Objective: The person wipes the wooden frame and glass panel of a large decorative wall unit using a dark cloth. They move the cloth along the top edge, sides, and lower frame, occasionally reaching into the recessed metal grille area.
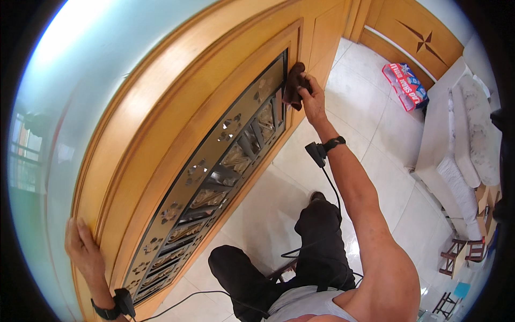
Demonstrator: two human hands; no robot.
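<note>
A dark brown cloth is pinched in my right hand and rests against the wooden frame at the upper right corner of a decorative metal grille panel. The grille, with flower cut-outs and scroll ornaments, is set into a yellowish-brown wooden door or cabinet front. My left hand lies flat on the outer wooden edge at the lower left and holds nothing. Both wrists wear black straps with small devices, and black cables run from them.
On the tiled floor lies a red and blue printed package. A pale covered sofa stands at the right, with small wooden stools below it. Another wooden door is at the top right. My dark-trousered legs are below.
</note>
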